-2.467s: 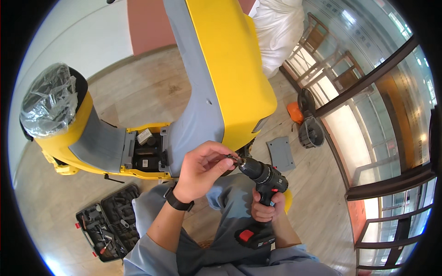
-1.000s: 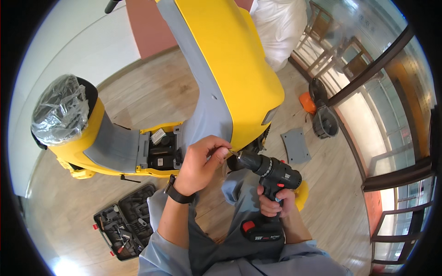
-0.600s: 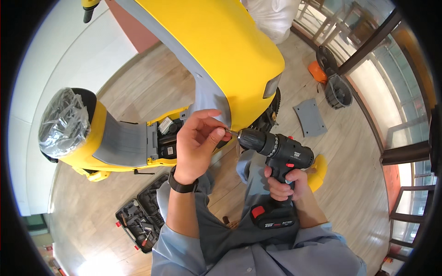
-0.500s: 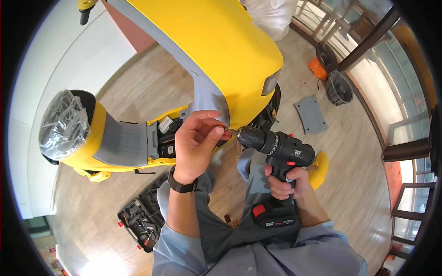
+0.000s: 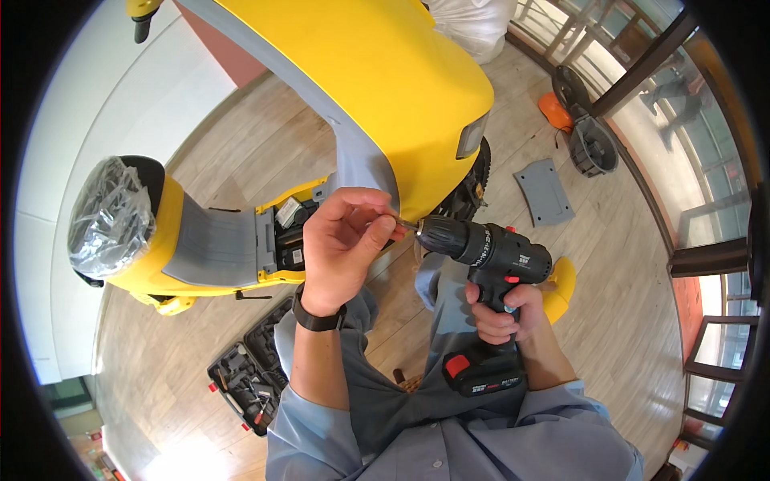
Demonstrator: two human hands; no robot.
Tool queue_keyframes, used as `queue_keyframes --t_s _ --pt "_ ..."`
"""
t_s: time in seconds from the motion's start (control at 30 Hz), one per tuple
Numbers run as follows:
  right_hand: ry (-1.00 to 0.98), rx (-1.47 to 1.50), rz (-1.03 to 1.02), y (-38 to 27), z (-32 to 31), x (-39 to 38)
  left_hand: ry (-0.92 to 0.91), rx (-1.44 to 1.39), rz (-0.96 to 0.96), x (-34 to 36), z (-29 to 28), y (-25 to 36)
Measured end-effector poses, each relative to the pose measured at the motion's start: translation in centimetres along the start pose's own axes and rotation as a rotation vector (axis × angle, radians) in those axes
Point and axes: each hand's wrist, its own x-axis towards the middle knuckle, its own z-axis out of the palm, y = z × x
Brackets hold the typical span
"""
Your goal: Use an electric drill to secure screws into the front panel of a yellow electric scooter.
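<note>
My right hand (image 5: pixel 504 314) is wrapped round the grip of a black cordless drill (image 5: pixel 513 260), which points left. From its chuck a thin metal bit (image 5: pixel 409 225) reaches to the fingertips of my left hand (image 5: pixel 345 244). Thumb and fingers of that hand are pinched together at the bit's tip; whatever small piece they hold there is hidden. Just beyond both hands stands a yellow and grey scooter (image 5: pixel 385 104). Its floor compartment (image 5: pixel 290 240) is uncovered, with dark parts and a white-labelled block inside.
Below the scooter an opened black tool case (image 5: pixel 249 377) lies on the floor. To the right are a grey panel (image 5: pixel 544 192), a dark bin-like tub (image 5: pixel 593 148) and an orange item (image 5: pixel 553 111). Clear plastic wraps the scooter seat (image 5: pixel 112 216). A white bag (image 5: pixel 473 28) stands behind.
The drill and my right hand have shifted very slightly right and down. My left fingers keep their pinch at the bit's tip. The view has moved a little.
</note>
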Motion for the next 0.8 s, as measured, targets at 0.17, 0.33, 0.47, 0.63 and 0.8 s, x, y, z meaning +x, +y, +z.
queue_keyframes --t_s 0.17,0.33,0.47,0.63,0.8 --pt "0.01 -0.028 -0.002 -0.1 0.3 0.1 -0.003 -0.011 -0.016 -0.1 0.1 0.4" --pt "-0.02 0.029 -0.002 0.0 -0.2 0.0 0.026 -0.131 -0.082 -0.3 0.6 0.6" --pt "-0.046 0.049 0.003 0.0 -0.4 0.2 0.038 -0.174 -0.113 -0.5 0.4 0.5" --pt "-0.055 0.053 -0.006 -0.2 -0.5 0.2 0.034 -0.171 -0.139 -0.2 0.6 0.6" --pt "-0.068 0.088 -0.025 -0.4 -0.9 -0.4 0.061 -0.359 -0.178 0.4 1.3 0.6"
